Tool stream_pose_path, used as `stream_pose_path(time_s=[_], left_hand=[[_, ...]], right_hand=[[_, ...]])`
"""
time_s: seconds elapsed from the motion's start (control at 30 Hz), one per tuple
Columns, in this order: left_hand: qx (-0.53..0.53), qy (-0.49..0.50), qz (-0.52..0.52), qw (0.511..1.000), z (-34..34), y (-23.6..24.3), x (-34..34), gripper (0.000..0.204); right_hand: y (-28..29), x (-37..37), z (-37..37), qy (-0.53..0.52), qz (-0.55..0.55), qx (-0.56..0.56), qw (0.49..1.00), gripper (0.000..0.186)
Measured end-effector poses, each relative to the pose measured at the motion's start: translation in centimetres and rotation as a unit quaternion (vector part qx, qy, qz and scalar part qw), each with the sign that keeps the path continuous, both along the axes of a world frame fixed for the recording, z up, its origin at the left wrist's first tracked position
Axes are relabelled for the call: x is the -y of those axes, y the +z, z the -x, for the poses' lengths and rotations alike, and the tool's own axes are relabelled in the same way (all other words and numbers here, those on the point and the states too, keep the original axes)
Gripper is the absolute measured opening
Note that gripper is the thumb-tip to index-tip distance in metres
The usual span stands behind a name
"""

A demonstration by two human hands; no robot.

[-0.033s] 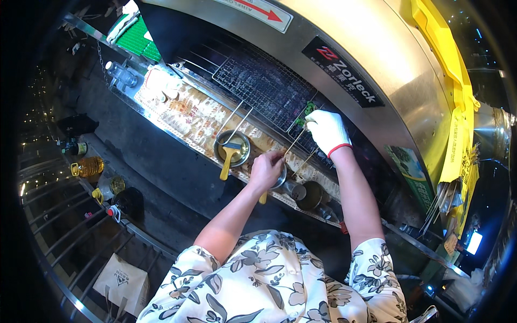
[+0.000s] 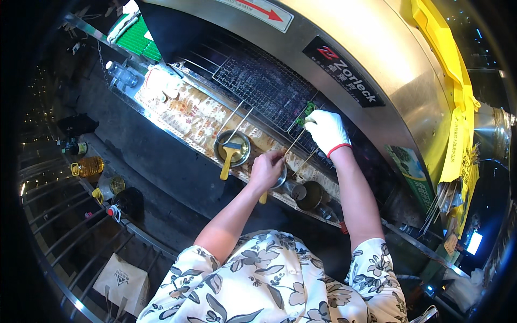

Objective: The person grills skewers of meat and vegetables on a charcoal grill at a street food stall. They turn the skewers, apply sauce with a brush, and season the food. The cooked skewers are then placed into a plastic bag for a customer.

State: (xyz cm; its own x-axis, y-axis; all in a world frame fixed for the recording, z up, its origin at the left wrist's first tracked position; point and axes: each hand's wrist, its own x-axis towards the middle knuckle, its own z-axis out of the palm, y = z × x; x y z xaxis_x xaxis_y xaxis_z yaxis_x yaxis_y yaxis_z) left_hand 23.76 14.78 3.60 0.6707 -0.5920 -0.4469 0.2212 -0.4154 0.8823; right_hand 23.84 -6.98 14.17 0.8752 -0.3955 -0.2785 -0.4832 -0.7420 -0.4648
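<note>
My bare left hand [image 2: 267, 169] pinches the lower end of a thin wooden skewer [image 2: 294, 142]. The skewer slants up and away to green leafy vegetables [image 2: 308, 109] at the edge of the grill grate [image 2: 269, 81]. In a white knitted glove with a red cuff, my right hand [image 2: 327, 131] has its fingers closed at the skewer's upper part, just below the leaves. Its fingertips are partly hidden. Under my left hand a metal bowl [image 2: 281, 177] shows in part. Left of it, another metal bowl [image 2: 245, 154] holds liquid and a yellow-handled brush [image 2: 228, 161].
A curved steel hood [image 2: 371, 48] rises over the grill. Metal cups [image 2: 309, 195] stand on the stained front ledge [image 2: 188, 116]. At far left are a clear bottle [image 2: 123, 75] and a green mat [image 2: 139, 40]. Yellow bags [image 2: 458, 145] with skewers hang on the right.
</note>
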Motion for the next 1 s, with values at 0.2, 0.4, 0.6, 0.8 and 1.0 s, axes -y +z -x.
stream_pose_path(time_s=[0.2,0.4,0.6,0.8,1.0], left_hand=[[0.004,-0.003,0.004,1.0,0.0,0.3,0.3,0.027],[-0.004,0.0,0.004,1.0,0.3,-0.9,0.2,0.028],[-0.016,-0.001,-0.002,1.0,0.1,-1.1,-0.2,0.03],[-0.012,-0.022,-0.006,1.0,0.4,-1.1,0.7,0.032],[-0.098,-0.018,-0.008,0.995,-0.4,1.6,1.5,0.024]], right_hand=[[-1.9,0.9,1.6,0.039,0.034,0.085,0.995,0.017],[1.9,-0.8,1.7,0.019,0.129,-0.099,0.986,0.023],[2.9,-1.0,6.4,-0.006,0.137,0.097,0.986,0.032],[1.7,-5.0,14.9,-0.292,-0.289,0.012,0.912,0.029],[-8.5,-10.1,15.3,-0.455,-0.609,0.084,0.644,0.034]])
